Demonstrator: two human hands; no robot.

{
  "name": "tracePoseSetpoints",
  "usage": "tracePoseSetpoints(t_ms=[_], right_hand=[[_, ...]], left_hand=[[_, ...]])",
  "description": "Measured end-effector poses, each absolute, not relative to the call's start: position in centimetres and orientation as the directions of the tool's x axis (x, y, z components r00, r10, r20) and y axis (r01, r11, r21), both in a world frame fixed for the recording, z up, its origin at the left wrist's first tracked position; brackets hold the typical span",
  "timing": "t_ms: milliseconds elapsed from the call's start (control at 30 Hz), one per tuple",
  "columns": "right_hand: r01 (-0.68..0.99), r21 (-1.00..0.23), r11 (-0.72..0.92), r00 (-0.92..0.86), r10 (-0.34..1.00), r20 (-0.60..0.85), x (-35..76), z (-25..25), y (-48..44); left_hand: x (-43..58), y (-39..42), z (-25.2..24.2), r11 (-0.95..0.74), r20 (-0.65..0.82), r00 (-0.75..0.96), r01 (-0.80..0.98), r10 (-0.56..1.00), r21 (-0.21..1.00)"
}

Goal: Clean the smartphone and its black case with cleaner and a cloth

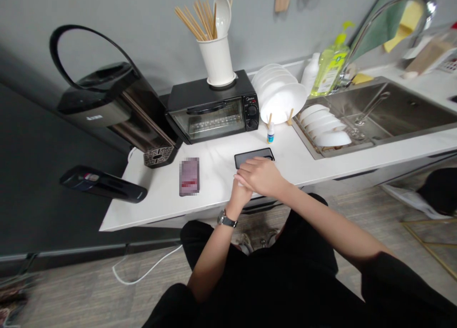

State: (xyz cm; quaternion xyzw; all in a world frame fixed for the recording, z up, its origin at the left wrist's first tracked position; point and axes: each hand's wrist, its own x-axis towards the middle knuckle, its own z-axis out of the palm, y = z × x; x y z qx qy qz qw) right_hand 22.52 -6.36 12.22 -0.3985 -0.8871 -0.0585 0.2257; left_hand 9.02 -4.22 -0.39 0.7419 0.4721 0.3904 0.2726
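Over the front edge of the white counter point(214, 175), my two hands are pressed together. My right hand point(262, 175) lies on top, its fingers closed over my left hand point(242, 190). Most of the left hand's fingers are hidden beneath it. I cannot see anything between the palms. Just behind the hands, a dark flat phone-like slab point(250, 157) lies on the counter, partly covered by them. A small white bottle with a blue label point(270, 134) stands upright behind it. To the left lies a blurred-out purplish rectangular item point(189, 176).
A black toaster oven point(214, 110) carries a white holder point(216, 59) of chopsticks and a spoon. A tall black appliance point(124, 109) and a black cylinder point(107, 185) are at left. White plates point(280, 97), a soap bottle point(330, 66) and a sink point(400, 128) are right.
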Motion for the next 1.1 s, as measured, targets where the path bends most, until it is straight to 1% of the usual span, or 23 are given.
tracePoseSetpoints(t_ms=[33,67,133,200,233,267,300,333,367,400,433,500,567,633,700,767,833,900,933,967,1000,1033,1100], right_hand=[[0.735,-0.127,0.666,-0.552,0.696,0.460,23.0,11.9,-6.1],[0.751,-0.216,0.624,-0.475,0.737,0.481,23.6,11.6,-5.8],[0.722,-0.495,0.483,-0.246,0.848,0.469,24.8,10.8,-5.1],[0.541,-0.770,0.338,-0.101,0.935,0.340,25.7,10.1,-4.6],[0.439,-0.853,0.281,-0.093,0.959,0.268,26.0,9.8,-4.5],[0.366,-0.898,0.246,-0.107,0.969,0.222,26.1,9.6,-4.4],[0.338,-0.909,0.242,-0.121,0.969,0.213,26.2,9.6,-4.3],[0.360,-0.894,0.267,-0.122,0.963,0.239,26.0,9.6,-4.4],[0.429,-0.849,0.309,-0.113,0.951,0.289,25.8,9.9,-4.6],[0.530,-0.771,0.354,-0.109,0.930,0.352,25.4,10.2,-4.8],[0.640,-0.660,0.393,-0.130,0.902,0.411,24.9,10.7,-5.1],[0.792,-0.384,0.474,-0.277,0.840,0.466,23.7,11.8,-5.8],[0.797,-0.168,0.581,-0.480,0.776,0.410,22.4,12.9,-6.6],[0.747,-0.088,0.658,-0.607,0.731,0.313,21.5,13.7,-7.0],[0.753,-0.101,0.650,-0.612,0.749,0.254,21.6,14.1,-6.8],[0.799,-0.169,0.577,-0.531,0.809,0.252,22.6,13.9,-6.1],[0.796,-0.333,0.506,-0.434,0.860,0.270,24.3,13.3,-5.0],[0.681,-0.575,0.454,-0.382,0.890,0.250,25.8,12.6,-4.2],[0.605,-0.674,0.423,-0.369,0.900,0.233,26.2,12.3,-4.0],[0.560,-0.732,0.387,-0.343,0.913,0.221,26.3,12.1,-4.1],[0.571,-0.742,0.352,-0.287,0.932,0.221,26.1,12.0,-4.3],[0.636,-0.702,0.322,-0.211,0.947,0.243,25.5,12.0,-4.7],[0.816,-0.499,0.291,-0.120,0.930,0.347,23.7,12.2,-5.9]], left_hand=[[9.0,-4.3,-0.3,-0.411,0.319,0.263,0.486,0.910,0.771],[9.1,-4.4,-0.1,-0.413,0.311,0.280,0.482,0.908,0.773],[9.1,-4.6,0.4,-0.411,0.300,0.298,0.458,0.906,0.788],[9.2,-4.7,0.8,-0.408,0.305,0.290,0.427,0.907,0.807],[9.2,-4.8,1.0,-0.407,0.309,0.285,0.414,0.908,0.814],[9.2,-4.8,1.1,-0.406,0.311,0.280,0.407,0.908,0.818],[9.2,-4.7,1.1,-0.405,0.311,0.279,0.406,0.909,0.819],[9.2,-4.7,1.1,-0.403,0.309,0.279,0.409,0.909,0.819],[9.2,-4.6,1.0,-0.401,0.304,0.282,0.416,0.910,0.816],[9.1,-4.5,0.8,-0.400,0.297,0.288,0.429,0.910,0.810],[9.1,-4.4,0.6,-0.402,0.293,0.295,0.444,0.910,0.801],[9.0,-4.2,0.0,-0.408,0.296,0.294,0.476,0.909,0.779],[8.9,-4.2,-0.5,-0.406,0.317,0.256,0.500,0.913,0.765],[8.8,-4.3,-0.9,-0.399,0.342,0.206,0.498,0.917,0.770],[8.7,-4.4,-0.9,-0.400,0.341,0.209,0.468,0.917,0.788],[8.6,-4.5,-0.6,-0.408,0.317,0.268,0.438,0.910,0.801],[8.7,-4.6,0.0,-0.420,0.299,0.322,0.430,0.898,0.799],[8.9,-4.6,0.5,-0.427,0.303,0.329,0.426,0.894,0.798],[9.0,-4.7,0.7,-0.428,0.309,0.322,0.420,0.895,0.800],[9.1,-4.7,0.8,-0.426,0.313,0.314,0.415,0.896,0.804],[9.1,-4.6,0.9,-0.421,0.312,0.307,0.415,0.899,0.806],[9.2,-4.6,0.8,-0.418,0.307,0.307,0.418,0.901,0.807],[9.2,-4.4,0.5,-0.408,0.299,0.301,0.424,0.906,0.808]])
